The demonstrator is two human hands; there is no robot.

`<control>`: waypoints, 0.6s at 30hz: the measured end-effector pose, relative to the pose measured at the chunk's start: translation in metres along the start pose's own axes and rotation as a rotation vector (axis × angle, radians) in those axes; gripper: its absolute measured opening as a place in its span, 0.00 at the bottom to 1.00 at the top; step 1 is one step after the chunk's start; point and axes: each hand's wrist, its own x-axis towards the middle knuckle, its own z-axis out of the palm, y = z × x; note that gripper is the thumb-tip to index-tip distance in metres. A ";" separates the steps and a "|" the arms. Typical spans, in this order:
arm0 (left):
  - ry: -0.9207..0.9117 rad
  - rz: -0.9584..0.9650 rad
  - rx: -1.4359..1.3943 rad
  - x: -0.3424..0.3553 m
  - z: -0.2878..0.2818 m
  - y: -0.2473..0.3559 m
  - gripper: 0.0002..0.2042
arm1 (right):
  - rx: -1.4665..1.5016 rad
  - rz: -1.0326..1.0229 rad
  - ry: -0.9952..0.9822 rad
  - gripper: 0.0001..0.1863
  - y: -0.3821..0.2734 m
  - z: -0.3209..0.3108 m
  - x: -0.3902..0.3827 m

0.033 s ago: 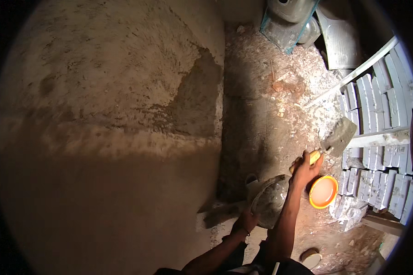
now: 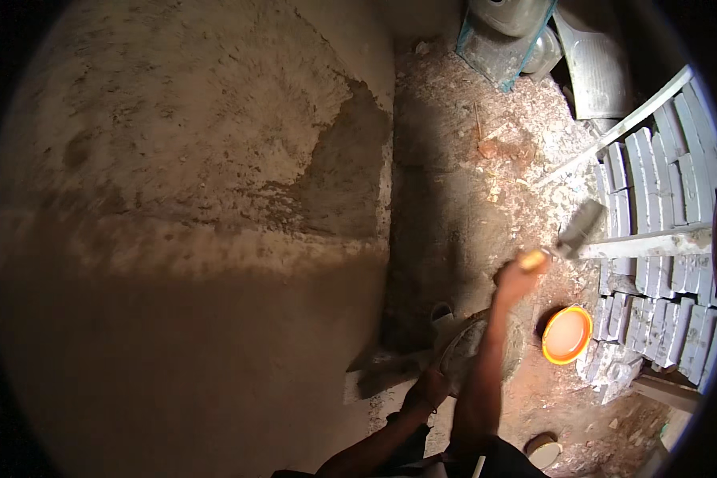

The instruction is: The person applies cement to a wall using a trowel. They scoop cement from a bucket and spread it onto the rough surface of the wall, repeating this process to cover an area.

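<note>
My right hand [image 2: 518, 280] is closed round the yellow handle of a trowel [image 2: 583, 227]. The trowel's grey blade points up and right, and motion blurs it. Lower down, my left hand [image 2: 430, 388] grips the near-left rim of a round, mortar-smeared bucket [image 2: 464, 354]. My right forearm passes over this bucket and hides part of its inside. To the right of the bucket stands an orange bowl [image 2: 567, 334] of cloudy liquid.
A partly wet, rough plastered wall [image 2: 215, 159] fills the left. Stacked pale slabs [image 2: 653, 179] with a light beam [image 2: 653, 245] line the right. Sinks [image 2: 506, 16] lie at the far end, a small round container [image 2: 543, 452] near my feet. White debris litters the floor.
My right hand has moved slightly up and left with the trowel, whose blade now looks narrower and more tilted. My left hand stays at the bucket rim.
</note>
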 end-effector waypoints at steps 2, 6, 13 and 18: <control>0.049 -0.001 0.000 0.003 -0.004 -0.023 0.28 | -0.140 -0.093 -0.223 0.23 0.033 0.025 -0.077; 0.172 0.039 -0.069 0.016 -0.004 -0.062 0.29 | 0.000 -0.325 -1.253 0.29 -0.036 -0.025 -0.285; 0.315 0.201 0.269 0.044 -0.055 -0.015 0.31 | -0.146 -0.414 -1.223 0.30 0.025 -0.211 -0.079; 0.364 0.322 0.273 0.048 -0.072 0.039 0.29 | -1.025 -0.625 -1.266 0.27 -0.014 -0.245 0.032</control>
